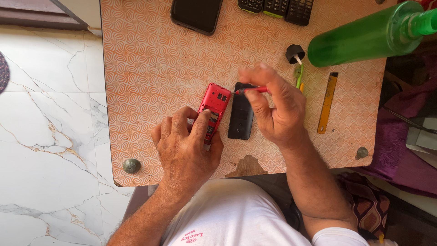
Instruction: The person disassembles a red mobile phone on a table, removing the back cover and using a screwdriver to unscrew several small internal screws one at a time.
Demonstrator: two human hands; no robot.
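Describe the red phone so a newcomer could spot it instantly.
On the orange patterned table, look just left of centre, under the left hand. The red phone lies lengthwise there, beside a black cover. It is the only red handset; the rest are black.

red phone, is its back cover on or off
Off: the red phone under the left hand shows bare inner parts; a black cover lies beside it.
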